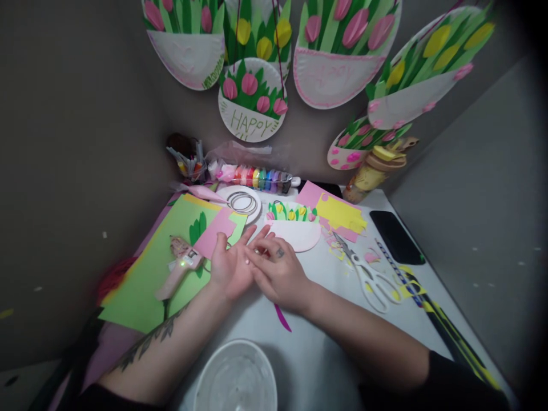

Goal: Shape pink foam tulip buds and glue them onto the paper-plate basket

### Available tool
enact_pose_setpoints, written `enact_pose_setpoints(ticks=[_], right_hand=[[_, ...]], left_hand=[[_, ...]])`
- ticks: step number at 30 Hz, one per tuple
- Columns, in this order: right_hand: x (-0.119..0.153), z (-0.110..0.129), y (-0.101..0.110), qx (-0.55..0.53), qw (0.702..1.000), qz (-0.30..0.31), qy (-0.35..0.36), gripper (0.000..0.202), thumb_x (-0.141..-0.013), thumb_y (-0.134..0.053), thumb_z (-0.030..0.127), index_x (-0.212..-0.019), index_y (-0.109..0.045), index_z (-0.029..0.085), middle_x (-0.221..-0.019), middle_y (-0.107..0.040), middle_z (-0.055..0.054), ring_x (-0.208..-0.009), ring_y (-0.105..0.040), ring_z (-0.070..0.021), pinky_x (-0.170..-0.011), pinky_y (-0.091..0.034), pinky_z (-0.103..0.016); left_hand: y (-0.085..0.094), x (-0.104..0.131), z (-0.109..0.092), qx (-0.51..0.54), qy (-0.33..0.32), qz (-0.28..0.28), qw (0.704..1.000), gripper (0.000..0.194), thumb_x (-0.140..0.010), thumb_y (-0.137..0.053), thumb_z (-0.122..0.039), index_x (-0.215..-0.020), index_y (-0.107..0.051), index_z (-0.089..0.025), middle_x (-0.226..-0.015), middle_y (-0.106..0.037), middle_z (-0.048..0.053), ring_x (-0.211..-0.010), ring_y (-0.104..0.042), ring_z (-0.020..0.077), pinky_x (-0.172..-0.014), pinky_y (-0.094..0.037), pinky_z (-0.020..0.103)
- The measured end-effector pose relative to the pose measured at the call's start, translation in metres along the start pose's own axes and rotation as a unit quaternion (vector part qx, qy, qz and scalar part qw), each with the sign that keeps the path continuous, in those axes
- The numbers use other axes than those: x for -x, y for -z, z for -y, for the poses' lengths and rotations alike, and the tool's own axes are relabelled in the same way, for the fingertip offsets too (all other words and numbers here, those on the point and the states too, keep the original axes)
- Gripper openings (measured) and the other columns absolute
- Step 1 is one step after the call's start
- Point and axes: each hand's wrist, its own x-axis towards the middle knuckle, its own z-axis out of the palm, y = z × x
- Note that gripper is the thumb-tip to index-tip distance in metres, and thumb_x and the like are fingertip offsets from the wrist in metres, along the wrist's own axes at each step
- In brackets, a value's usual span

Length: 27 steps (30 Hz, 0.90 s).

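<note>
My left hand (234, 265) is palm up over the table, its fingers stretched out. Against its palm my right hand (280, 274) has its fingertips pressed together; what they pinch, if anything, is too small to make out. A tiny pale bit (247, 262) shows on the left palm by the right fingertips. Just beyond the hands lies a small paper-plate pocket (295, 233) with green paper leaves and yellow and pink paper tulips along its top. Left of my left hand, a pink hot glue gun (180, 268) with a lit green light rests on green paper (137, 299).
White-handled scissors (368, 274) lie right among paper scraps, near a black phone (397, 237). A white bowl (236, 377) stands at the near edge. Behind are a plate with wire rings (244, 204), bagged coloured clay (261, 178) and a yellow cup (372, 174). Plate crafts (252, 123) hang on the wall.
</note>
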Motion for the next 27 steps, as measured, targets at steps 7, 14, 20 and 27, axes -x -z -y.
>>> enact_pose_setpoints(ticks=[7, 14, 20, 27], right_hand=[[0.0, -0.003, 0.012, -0.054, 0.993, -0.106, -0.007, 0.031, -0.083, -0.058, 0.012, -0.111, -0.067, 0.019, -0.103, -0.059, -0.009, -0.097, -0.054, -0.022, -0.087, -0.049, -0.042], [-0.003, -0.014, 0.027, -0.104, 0.971, -0.176, -0.128, 0.023, -0.088, -0.053, 0.016, -0.101, -0.071, 0.023, -0.089, -0.055, -0.005, -0.086, -0.057, -0.0193, -0.078, -0.049, -0.038], [-0.004, -0.011, 0.026, -0.087, 0.981, -0.146, -0.093, 0.025, -0.088, -0.054, 0.017, -0.104, -0.071, 0.025, -0.088, -0.057, -0.005, -0.087, -0.056, -0.0197, -0.081, -0.048, -0.04], [0.004, 0.007, 0.012, -0.03, 0.999, -0.034, 0.016, 0.028, -0.084, -0.062, 0.027, -0.111, -0.068, 0.024, -0.101, -0.063, -0.007, -0.099, -0.053, -0.0232, -0.092, -0.043, -0.045]], left_hand=[[0.0, 0.001, -0.002, 0.032, -0.002, 0.048, 0.998, 0.086, -0.09, -0.019, -0.068, -0.149, -0.025, -0.007, -0.14, -0.049, 0.026, -0.126, -0.052, 0.0336, -0.094, -0.05, 0.045], [0.002, 0.002, -0.012, 0.034, -0.007, 0.073, 0.997, 0.086, -0.087, -0.021, -0.072, -0.149, -0.03, -0.013, -0.14, -0.052, 0.021, -0.131, -0.047, 0.0336, -0.091, -0.051, 0.046], [0.002, 0.0, -0.011, 0.049, -0.021, 0.067, 0.996, 0.082, -0.088, -0.023, -0.072, -0.147, -0.035, -0.016, -0.141, -0.05, 0.02, -0.13, -0.048, 0.0334, -0.09, -0.052, 0.046], [0.003, 0.0, -0.006, 0.064, -0.015, 0.071, 0.995, 0.085, -0.088, -0.022, -0.071, -0.148, -0.029, -0.013, -0.139, -0.051, 0.022, -0.131, -0.048, 0.0343, -0.092, -0.051, 0.047]])
